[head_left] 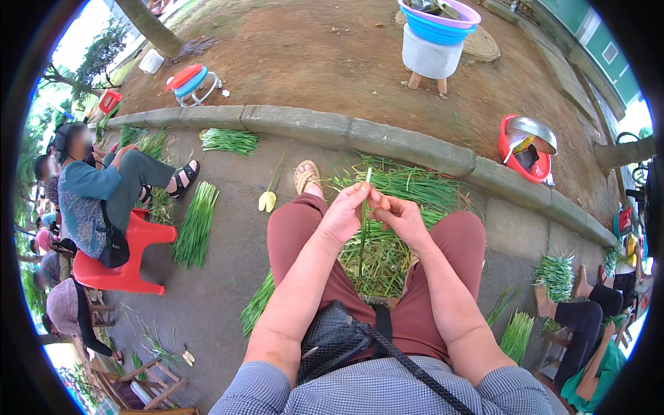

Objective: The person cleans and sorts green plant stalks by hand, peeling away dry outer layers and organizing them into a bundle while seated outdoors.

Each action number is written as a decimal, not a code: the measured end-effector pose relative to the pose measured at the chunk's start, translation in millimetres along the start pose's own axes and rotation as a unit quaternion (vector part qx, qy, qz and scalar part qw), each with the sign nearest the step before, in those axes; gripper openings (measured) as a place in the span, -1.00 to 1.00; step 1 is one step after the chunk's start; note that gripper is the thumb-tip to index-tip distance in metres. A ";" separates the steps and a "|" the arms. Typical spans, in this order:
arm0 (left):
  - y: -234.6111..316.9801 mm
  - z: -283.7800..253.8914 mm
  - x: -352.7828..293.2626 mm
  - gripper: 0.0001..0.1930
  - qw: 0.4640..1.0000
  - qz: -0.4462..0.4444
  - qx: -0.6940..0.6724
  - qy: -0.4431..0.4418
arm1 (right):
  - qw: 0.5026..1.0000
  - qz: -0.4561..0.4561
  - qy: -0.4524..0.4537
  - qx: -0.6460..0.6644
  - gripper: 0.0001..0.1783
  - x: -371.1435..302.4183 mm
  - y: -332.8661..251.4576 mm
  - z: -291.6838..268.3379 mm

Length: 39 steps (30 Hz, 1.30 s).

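Note:
Between my knees, my left hand (344, 216) pinches a garlic chive stalk (364, 232), its pale end pointing up and its green leaves hanging down. My right hand (404, 220) is closed beside it, with thumb and forefinger at the stalk near the left fingertips. Exactly what the right fingertips grip is too small to make out. Below the hands lies a heap of loose trimmings (377, 266), green and yellowish. Beyond it, a spread of long garlic chives (408, 183) lies along the kerb.
A stone kerb (297, 123) crosses ahead. On the left, a person sits on a red plastic stool (128, 252) near a chive bundle (196, 225). A red basin (527, 149) stands beyond the kerb. More chives (517, 335) lie at right, near other seated people.

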<state>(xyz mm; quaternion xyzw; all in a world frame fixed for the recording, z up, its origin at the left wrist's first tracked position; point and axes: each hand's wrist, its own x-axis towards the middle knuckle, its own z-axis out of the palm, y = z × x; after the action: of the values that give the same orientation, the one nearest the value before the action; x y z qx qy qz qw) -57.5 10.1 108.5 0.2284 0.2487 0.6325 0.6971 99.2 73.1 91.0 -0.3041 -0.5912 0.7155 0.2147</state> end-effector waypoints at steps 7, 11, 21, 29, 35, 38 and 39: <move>8.1 -3.8 4.1 -0.69 0.996 0.062 -0.042 0.041 | 0.991 -0.013 0.135 0.004 -0.80 4.0 6.4 -12.7; 24.6 -6.2 1.1 -0.67 0.985 0.112 -0.117 0.056 | 0.989 0.018 0.142 -0.031 -0.72 3.8 -0.2 -23.5; 42.7 -25.3 -4.8 -0.70 0.952 0.208 -0.222 0.046 | 0.982 0.123 -0.139 0.015 -0.71 -5.5 -10.5 -17.8; 75.4 -58.8 -26.4 -0.76 0.933 0.277 -0.214 0.083 | 0.976 0.137 -0.142 0.087 -0.77 -9.8 -17.9 -28.1; 81.5 -61.0 -27.2 -0.68 0.884 0.306 -0.289 0.203 | 0.970 0.144 -0.177 0.084 -0.81 -11.9 -19.9 -29.0; 82.5 -73.8 -31.5 -0.66 0.882 0.314 -0.300 0.181 | 0.971 0.136 -0.180 0.073 -0.79 -13.9 -24.4 -24.8; 82.9 -77.1 -32.9 -0.65 0.882 0.312 -0.305 0.180 | 0.971 0.135 -0.181 0.079 -0.80 -13.7 -23.0 -25.4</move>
<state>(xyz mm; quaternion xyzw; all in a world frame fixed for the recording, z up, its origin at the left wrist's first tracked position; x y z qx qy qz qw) -172.7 -14.5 103.3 -0.0476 0.0807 0.8921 0.4420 125.4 87.0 113.0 -0.2282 -0.5149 0.8258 0.0288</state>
